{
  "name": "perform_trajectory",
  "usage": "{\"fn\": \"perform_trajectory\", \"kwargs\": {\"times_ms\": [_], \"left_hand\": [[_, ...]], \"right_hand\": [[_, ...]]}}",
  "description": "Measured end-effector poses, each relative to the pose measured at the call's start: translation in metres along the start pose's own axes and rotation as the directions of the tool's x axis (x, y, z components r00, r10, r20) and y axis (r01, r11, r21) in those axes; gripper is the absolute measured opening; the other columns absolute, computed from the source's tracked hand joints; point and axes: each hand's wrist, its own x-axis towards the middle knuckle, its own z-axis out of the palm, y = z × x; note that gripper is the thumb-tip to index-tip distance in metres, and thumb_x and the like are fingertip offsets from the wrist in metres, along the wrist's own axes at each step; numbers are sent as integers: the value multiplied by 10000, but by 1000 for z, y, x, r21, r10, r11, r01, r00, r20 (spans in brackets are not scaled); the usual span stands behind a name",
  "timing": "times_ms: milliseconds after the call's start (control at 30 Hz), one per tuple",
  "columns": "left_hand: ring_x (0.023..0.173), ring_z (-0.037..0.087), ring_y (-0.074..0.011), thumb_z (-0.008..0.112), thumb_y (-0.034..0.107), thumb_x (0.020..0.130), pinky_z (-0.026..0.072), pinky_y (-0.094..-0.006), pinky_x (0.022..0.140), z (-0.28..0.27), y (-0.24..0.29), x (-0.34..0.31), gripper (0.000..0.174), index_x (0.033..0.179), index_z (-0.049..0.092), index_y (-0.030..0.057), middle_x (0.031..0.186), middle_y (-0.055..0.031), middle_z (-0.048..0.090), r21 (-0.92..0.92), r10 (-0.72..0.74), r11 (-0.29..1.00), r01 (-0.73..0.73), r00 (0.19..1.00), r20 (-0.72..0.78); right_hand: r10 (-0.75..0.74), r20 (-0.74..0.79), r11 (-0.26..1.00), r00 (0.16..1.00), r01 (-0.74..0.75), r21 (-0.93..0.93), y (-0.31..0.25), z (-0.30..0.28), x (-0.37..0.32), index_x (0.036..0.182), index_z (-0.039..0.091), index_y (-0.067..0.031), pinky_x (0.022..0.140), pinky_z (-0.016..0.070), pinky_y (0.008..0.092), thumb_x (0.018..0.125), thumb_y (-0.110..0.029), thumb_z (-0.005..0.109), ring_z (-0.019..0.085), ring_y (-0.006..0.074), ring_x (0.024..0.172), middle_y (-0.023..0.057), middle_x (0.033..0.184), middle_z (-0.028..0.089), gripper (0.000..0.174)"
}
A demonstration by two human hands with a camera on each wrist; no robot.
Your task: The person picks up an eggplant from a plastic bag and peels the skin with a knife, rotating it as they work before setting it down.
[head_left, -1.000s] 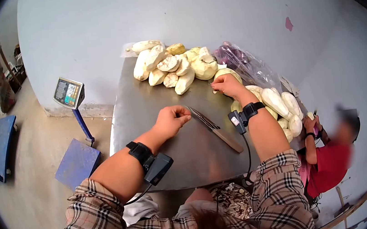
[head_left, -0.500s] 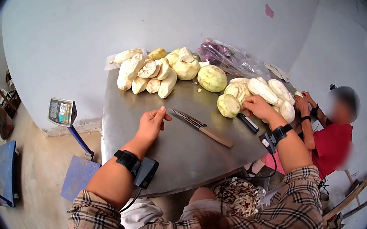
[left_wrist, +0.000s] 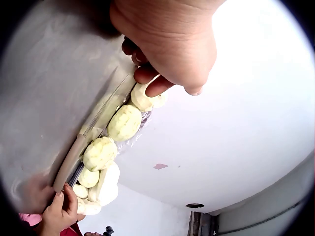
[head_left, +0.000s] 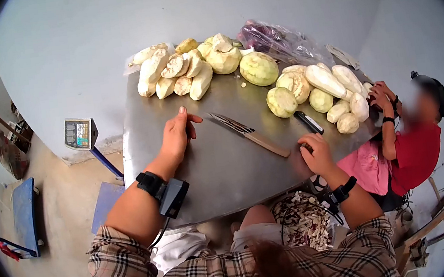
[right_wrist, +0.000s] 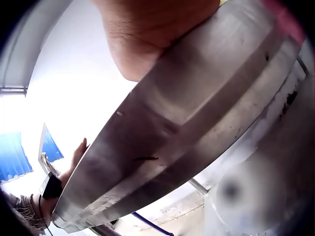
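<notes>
My left hand [head_left: 177,134] is over the metal table, thumb raised and fingers loosely bent, holding nothing. Beside it lies a knife [head_left: 249,134], its blade pointing toward that hand and its tan handle toward the right one. At the table's front right edge, my right hand [head_left: 318,153] has its fingers curled, with a small dark scrap [head_left: 306,148] showing between thumb and fingers. A black bar-shaped thing with a white label [head_left: 309,123] lies just beyond. Peeled round eggplants [head_left: 282,102] and long peeled eggplants [head_left: 326,81] are grouped behind it.
More peeled eggplants [head_left: 201,80] are heaped at the back left, near a clear bag of purple eggplants [head_left: 276,40]. Below the front edge stands a tub of peelings [head_left: 301,223]. A person in red [head_left: 417,148] works at the right. A scale [head_left: 80,133] stands left.
My right hand has moved from beside the round eggplants, past the black bar-shaped thing, to the table's front right edge. The left hand has shifted slightly left and opened from its earlier pinch.
</notes>
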Motion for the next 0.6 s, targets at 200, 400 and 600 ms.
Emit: {"fn": "perform_trajectory", "kwargs": {"times_ms": [200, 400, 600], "left_hand": [[534, 388, -93, 301, 534, 989, 308, -238, 507, 1, 4, -1, 604, 898, 649, 48, 594, -1, 468, 1, -24, 1000, 24, 1000, -6], [550, 396, -95, 314, 512, 994, 331, -239, 525, -1, -1, 2, 587, 892, 659, 48, 614, -7, 495, -33, -58, 998, 58, 998, -10], [591, 423, -88, 398, 439, 991, 339, -223, 539, -3, -3, 4, 464, 930, 645, 52, 675, -4, 522, -97, -58, 994, 59, 998, 18]], "right_hand": [[41, -138, 996, 990, -51, -75, 0, 4, -5, 878, 628, -28, 767, 468, 399, 743, -27, 623, 556, 327, 879, 107, 908, 635, 135], [97, -146, 992, 984, -107, -62, 2, 5, -6, 871, 631, -38, 757, 472, 382, 739, -30, 624, 563, 310, 871, 95, 896, 641, 133], [110, -144, 992, 983, -117, -44, 1, 4, -4, 800, 627, -45, 741, 471, 372, 731, -44, 658, 567, 294, 844, 80, 852, 643, 76]]}}
